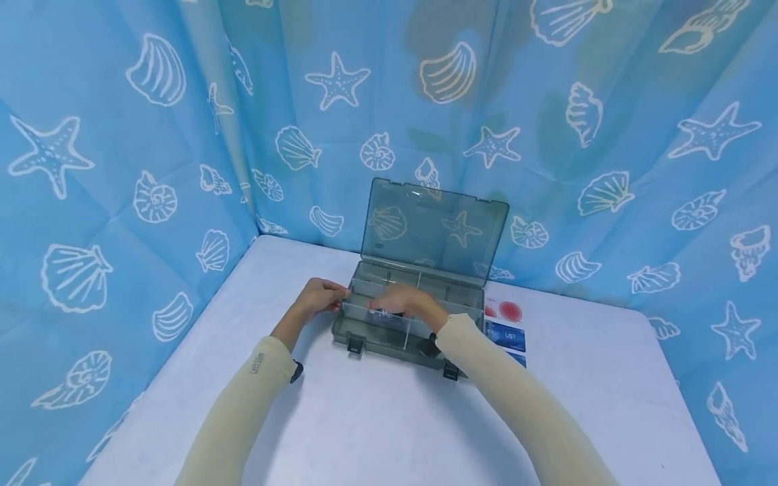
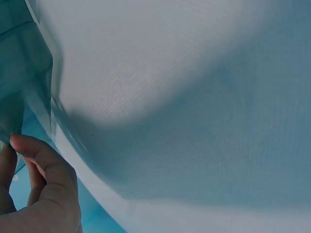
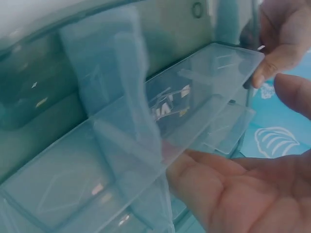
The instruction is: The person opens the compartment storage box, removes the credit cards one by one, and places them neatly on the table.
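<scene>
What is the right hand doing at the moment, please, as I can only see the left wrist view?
Observer: In the head view, the right hand reaches into the open organiser box, over a front compartment.
Operator: Thank you. How does the lid stand?
Observer: The lid is raised, upright at the back of the box, in front of the curtain.
Operator: Is anything lying next to the box?
Observer: Yes, a few cards lie flat on the table just right of the box. One of them is blue.
</scene>
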`<act>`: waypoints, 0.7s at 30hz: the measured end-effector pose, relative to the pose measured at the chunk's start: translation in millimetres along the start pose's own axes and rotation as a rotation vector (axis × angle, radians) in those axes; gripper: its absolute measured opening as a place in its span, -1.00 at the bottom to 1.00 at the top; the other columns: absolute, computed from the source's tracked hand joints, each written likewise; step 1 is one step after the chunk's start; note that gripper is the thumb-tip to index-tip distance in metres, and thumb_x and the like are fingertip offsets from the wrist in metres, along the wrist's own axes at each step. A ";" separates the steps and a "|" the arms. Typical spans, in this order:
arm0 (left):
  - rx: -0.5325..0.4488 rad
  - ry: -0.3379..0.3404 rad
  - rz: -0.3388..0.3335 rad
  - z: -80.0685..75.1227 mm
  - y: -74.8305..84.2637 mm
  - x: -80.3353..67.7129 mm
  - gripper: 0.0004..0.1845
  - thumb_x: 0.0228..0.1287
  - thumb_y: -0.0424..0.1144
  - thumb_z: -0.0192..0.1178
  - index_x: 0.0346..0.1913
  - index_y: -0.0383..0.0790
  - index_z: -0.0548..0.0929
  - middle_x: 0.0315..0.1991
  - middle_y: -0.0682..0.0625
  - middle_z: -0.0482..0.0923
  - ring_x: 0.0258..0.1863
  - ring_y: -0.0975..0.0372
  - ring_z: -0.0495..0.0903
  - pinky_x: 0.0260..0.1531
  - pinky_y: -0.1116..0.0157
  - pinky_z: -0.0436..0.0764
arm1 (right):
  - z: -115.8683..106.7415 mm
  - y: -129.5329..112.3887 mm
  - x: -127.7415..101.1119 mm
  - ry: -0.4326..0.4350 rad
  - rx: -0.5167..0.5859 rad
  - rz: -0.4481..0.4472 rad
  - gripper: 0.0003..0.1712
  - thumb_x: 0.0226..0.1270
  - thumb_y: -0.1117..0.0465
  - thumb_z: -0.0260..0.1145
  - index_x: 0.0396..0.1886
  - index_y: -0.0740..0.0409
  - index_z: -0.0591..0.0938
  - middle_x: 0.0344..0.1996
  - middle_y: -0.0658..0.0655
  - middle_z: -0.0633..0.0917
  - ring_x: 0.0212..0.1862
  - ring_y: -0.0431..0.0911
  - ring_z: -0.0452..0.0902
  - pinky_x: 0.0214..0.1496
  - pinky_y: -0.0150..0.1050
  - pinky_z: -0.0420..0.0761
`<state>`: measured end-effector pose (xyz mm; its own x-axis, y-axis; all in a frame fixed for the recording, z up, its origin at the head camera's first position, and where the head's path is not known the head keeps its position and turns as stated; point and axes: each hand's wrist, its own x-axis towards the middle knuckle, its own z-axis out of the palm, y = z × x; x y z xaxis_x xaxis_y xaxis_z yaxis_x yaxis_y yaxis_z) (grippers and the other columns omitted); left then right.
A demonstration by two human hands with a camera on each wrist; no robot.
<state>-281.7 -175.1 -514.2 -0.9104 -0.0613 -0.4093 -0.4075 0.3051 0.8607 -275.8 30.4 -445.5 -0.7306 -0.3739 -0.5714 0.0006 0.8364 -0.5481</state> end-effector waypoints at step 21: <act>0.010 0.026 0.001 4.4 -1.2 -2.0 -0.71 0.33 -0.17 0.26 -0.01 -0.29 0.65 -0.18 -0.13 0.58 -0.31 0.15 0.58 -0.36 0.34 0.64 | 16.4 5.1 6.5 0.107 0.027 -0.086 -0.08 0.39 -0.18 0.17 0.46 0.38 0.16 0.43 0.35 0.22 0.41 0.23 0.17 0.34 0.11 0.32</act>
<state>-279.1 -171.2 -515.7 -0.9125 -0.0853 -0.4002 -0.4057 0.3148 0.8581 -269.3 25.7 -462.1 -0.7976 -0.3978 -0.4534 -0.0483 0.7914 -0.6094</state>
